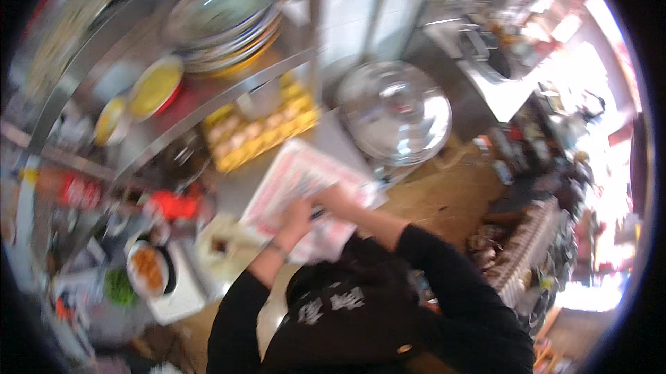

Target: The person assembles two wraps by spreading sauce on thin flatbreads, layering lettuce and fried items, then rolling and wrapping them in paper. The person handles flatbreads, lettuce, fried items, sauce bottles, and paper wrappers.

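A flat white package with red print (277,176), perhaps a bag, lies on the metal counter in front of me. My left hand (297,217) is over its near part, fingers curled in. Close beside it, my right hand (334,202) reaches in with its fingers bent toward the left one. A small dark spot shows between the two hands; blur hides what it is. Pale red-and-white material (331,237) hangs or lies below my hands, near my apron. Both hands look closed, but what they grip cannot be made out.
Behind the package stand a yellow tray of eggs (243,135) and a round metal lid (395,114). A shelf at upper left holds stacked plates (222,27) and a yellow-lined bowl (156,88). Orange food in a bowl (148,270) sits on a white scale (182,298) at left.
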A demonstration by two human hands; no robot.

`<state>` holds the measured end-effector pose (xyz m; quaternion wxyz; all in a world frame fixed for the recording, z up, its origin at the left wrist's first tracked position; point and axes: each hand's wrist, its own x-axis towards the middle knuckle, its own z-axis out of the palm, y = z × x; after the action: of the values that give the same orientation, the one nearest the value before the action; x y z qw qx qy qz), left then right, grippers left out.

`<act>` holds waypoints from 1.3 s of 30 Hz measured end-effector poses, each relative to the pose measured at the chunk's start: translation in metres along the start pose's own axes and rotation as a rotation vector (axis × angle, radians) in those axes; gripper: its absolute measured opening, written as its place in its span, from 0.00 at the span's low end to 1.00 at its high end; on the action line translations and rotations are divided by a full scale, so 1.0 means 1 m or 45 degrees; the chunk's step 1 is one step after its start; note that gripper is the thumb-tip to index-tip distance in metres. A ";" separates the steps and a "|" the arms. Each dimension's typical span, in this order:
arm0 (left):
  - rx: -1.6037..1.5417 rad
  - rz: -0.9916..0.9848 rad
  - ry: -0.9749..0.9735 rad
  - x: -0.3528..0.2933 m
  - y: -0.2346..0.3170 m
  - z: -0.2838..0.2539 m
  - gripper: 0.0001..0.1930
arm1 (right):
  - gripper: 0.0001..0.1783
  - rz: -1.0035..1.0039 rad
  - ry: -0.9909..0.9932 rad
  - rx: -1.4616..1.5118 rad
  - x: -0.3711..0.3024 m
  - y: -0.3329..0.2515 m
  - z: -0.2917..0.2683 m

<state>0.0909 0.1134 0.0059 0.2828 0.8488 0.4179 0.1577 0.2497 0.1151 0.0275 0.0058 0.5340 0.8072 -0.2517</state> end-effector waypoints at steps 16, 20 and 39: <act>0.527 0.100 -0.144 -0.014 0.010 0.005 0.25 | 0.08 -0.057 0.501 -0.698 -0.016 0.003 0.067; 0.256 0.204 -0.132 -0.018 0.014 -0.002 0.24 | 0.08 -0.114 0.403 -0.174 -0.013 0.013 0.078; 0.006 0.004 -0.318 -0.016 -0.009 -0.019 0.37 | 0.34 -0.184 0.342 -0.858 -0.053 0.003 0.035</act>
<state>0.0654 0.1117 0.0149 0.3303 0.8632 0.3784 0.0502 0.2661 0.0563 0.0099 0.0577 0.4719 0.8740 0.1009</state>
